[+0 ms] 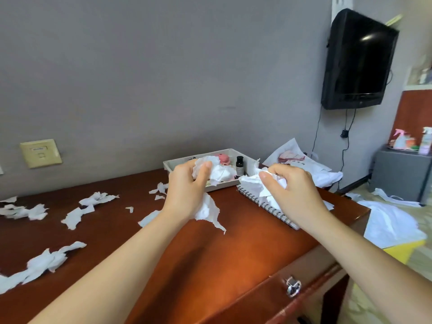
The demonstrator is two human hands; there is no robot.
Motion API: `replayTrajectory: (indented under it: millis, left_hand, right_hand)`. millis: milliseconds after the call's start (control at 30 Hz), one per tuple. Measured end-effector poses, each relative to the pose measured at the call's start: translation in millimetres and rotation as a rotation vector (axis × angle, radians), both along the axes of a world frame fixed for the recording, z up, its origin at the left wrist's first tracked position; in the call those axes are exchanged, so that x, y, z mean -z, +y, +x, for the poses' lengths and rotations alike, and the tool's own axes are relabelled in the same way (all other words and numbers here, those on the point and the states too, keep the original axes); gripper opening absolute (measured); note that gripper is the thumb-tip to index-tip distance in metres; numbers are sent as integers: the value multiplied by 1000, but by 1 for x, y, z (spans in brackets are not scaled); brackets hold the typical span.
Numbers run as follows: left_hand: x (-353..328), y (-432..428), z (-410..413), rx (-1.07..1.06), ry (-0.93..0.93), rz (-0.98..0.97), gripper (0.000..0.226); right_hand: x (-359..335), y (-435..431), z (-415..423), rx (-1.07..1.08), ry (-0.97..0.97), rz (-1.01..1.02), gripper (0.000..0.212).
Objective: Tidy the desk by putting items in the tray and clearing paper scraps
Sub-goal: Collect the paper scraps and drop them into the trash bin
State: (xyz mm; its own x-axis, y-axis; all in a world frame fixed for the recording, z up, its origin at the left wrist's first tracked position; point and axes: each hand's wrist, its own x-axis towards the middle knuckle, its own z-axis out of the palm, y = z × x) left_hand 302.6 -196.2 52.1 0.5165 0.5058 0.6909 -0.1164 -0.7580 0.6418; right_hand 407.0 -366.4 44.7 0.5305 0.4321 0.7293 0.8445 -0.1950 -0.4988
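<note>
White scraps (208, 211) trail downward from clenched hands (187, 185) (297, 190).

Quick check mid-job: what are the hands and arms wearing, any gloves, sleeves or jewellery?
Nothing worn shows. The left hand and right hand are bare: no gloves, rings, watch or bracelet. No sleeve comes into view before the frame edge.

Soft even daylight; glare on television (360, 59); wide-angle edges bent, blurred.
</note>
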Motion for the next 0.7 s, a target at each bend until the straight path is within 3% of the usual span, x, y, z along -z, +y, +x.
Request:
replayTrajectory:
  millis: [233, 700]
  left_hand:
    - [6, -47, 34, 199, -21, 25, 47]
    - [76, -220, 125, 718, 81, -63, 44]
  right_hand:
    - [14, -45, 9, 61, 60, 8, 39]
    - [90, -226, 34, 377, 256, 23, 46]
